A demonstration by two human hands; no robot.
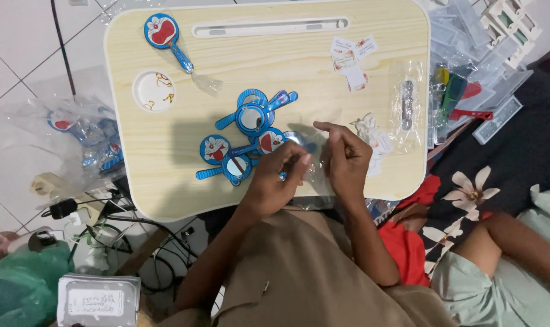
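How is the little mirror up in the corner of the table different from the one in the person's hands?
The corner mirror lies alone and untouched; the held mirror sits between the left hand and right hand. The corner mirror shows fully, picture side up; the held mirror is mostly hidden by fingers and clear plastic. Both look like round blue hand mirrors with handles, on the same wooden table.

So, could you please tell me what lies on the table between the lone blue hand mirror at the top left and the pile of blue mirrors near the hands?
In the head view, only a crumpled clear plastic wrapper lies between the lone mirror and the pile.
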